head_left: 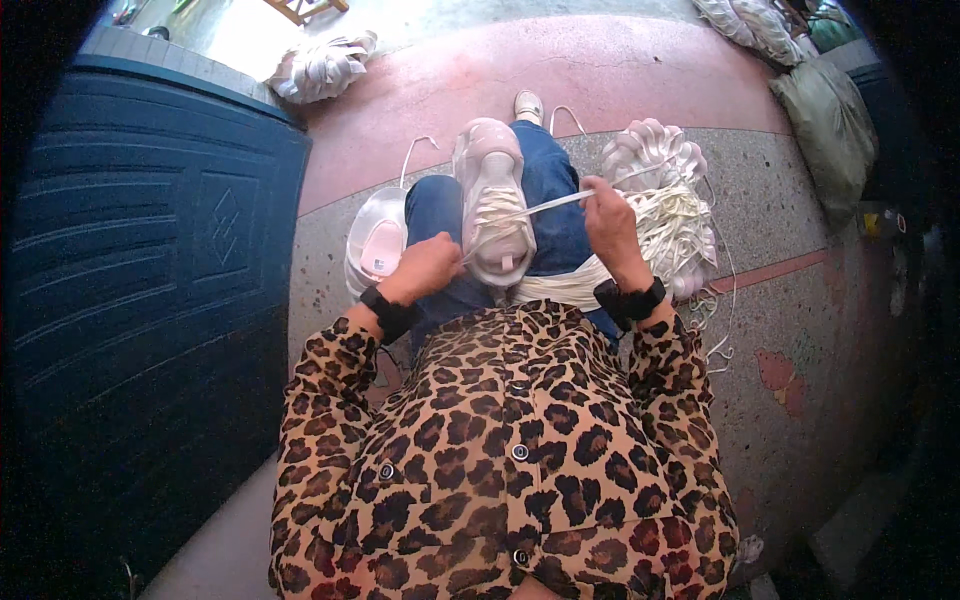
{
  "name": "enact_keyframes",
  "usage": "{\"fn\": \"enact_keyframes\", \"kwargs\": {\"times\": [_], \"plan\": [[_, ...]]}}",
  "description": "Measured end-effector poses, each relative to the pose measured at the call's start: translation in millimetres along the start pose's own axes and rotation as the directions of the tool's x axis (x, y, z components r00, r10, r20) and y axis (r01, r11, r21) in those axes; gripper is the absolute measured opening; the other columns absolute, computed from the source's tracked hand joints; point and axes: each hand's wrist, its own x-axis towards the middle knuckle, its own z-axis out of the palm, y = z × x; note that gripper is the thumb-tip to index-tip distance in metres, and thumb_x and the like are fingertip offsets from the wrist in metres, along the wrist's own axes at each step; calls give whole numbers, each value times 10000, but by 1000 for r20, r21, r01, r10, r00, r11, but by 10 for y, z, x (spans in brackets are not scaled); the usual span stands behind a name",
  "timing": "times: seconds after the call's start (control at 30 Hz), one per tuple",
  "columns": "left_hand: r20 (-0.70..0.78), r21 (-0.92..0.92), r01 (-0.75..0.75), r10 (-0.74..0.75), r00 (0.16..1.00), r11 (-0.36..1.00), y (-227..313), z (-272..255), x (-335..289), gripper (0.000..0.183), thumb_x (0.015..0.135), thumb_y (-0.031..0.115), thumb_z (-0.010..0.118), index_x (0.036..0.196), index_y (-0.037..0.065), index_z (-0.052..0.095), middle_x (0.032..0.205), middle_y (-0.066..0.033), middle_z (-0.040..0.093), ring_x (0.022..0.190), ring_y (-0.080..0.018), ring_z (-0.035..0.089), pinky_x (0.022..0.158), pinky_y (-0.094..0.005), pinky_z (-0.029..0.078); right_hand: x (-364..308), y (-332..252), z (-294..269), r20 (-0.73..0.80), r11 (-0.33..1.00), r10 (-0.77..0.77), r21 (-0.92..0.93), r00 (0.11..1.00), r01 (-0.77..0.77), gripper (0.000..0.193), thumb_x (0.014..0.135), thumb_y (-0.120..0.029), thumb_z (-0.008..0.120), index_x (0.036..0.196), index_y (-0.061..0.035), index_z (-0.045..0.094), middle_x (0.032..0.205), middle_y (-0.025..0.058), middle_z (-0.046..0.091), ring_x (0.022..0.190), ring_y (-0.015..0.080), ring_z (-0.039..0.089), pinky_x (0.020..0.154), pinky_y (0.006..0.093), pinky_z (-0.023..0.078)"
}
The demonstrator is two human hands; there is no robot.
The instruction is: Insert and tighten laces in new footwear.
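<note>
A pale pink sneaker [492, 205] rests on my lap between my knees, toe pointing away, with cream laces criss-crossed over its tongue. My right hand [612, 222] is closed on a white shoelace [560, 201], stretched taut from the sneaker's lacing up to the right. Beside the sneaker's near left side, my left hand [430, 266] is closed, its fingertips pinching what looks like the lace's other strand. A thick bundle of cream laces [665, 222] lies by my right thigh, with part of it across my lap.
On the floor to my left sits a white, rounded shoe-like piece with a pink insert [383, 248]. Stacked pale pink shoe pieces [650, 150] stand at right. A dark blue panelled door [160, 200] borders the left. Farther off are a white bundle [322, 68] and a grey-green sack [825, 130].
</note>
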Motion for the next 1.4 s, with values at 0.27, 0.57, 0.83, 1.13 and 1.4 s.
{"fn": "enact_keyframes", "kwargs": {"times": [0.27,0.57,0.83,1.13,1.4], "plan": [[218,-840,214,-51,975,499,357,-800,-117,239,987,279,609,860,84,663,744,36,612,631,-47,537,547,-196,401,-13,9,39,314,212,398,883,862,-419,229,1002,-37,461,1211,-8,548,873,61,607,746,173,633,809,363,567],[224,-974,206,-360,906,-90,-552,-323,-155,211,995,266,631,992,56,619,862,-40,649,635,-95,620,456,-222,459,-332,813,438,-163,996,15,-82,987,-29,303,866,-168,701,1111,-8,621,972,126,653,942,304,614,866,413,479],[-629,-187,-98,-43,777,977,-235,187,27,219,898,142,655,1074,13,633,963,-170,648,900,-356,656,764,-423,527,-385,545,418,70,971,-29,-234,997,45,234,870,-209,709,1018,-37,649,890,164,648,907,370,613,822,459,479],[-499,-329,-18,-158,852,944,298,338,225,248,858,144,697,1070,22,661,997,-190,671,910,-354,670,802,-424,529,-345,701,265,159,989,-127,-50,979,137,105,852,-100,663,929,-31,676,836,179,655,829,390,637,753,472,503],[-569,-327,-34,-168,805,944,401,370,202,149,856,129,711,917,-6,694,916,-168,691,839,-323,676,758,-389,536,-404,612,363,200,981,-116,-131,973,144,144,868,-109,648,986,-26,649,850,199,676,836,398,649,762,471,510]]}}
